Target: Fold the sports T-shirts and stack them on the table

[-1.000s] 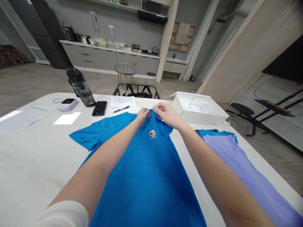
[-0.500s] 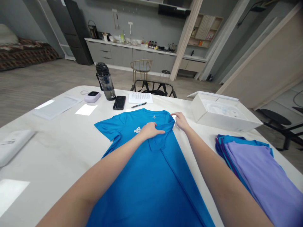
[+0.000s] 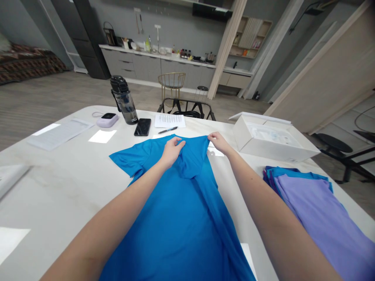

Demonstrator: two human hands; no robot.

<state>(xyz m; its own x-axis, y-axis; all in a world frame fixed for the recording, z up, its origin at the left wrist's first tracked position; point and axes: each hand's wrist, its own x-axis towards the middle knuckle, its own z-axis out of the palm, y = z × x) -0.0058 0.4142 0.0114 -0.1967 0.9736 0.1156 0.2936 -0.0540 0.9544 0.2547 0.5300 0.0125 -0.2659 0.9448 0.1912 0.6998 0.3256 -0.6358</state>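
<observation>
A blue T-shirt (image 3: 178,218) lies across the white table in front of me, its one sleeve spread out at the left. Near the collar, my left hand (image 3: 172,151) pinches the fabric, thumb against fingers. My right hand (image 3: 218,141) grips the shirt's upper right corner between thumb and fingertips. Between the two hands the cloth is folded over and bunched, and the chest logo is hidden. The right side of the shirt is folded inward along its length.
Folded shirts (image 3: 316,210), lavender on top, are stacked at the right. Behind them stands an open white box (image 3: 263,144). Along the far side are a water bottle (image 3: 124,103), a phone (image 3: 142,127), a pen (image 3: 168,130), a printed sheet (image 3: 170,120) and a small lavender device (image 3: 107,120).
My left hand has moved left and away from me to the collar. My right hand has shifted slightly left and pulled the shirt's corner taut. The folded flap now covers the logo.
</observation>
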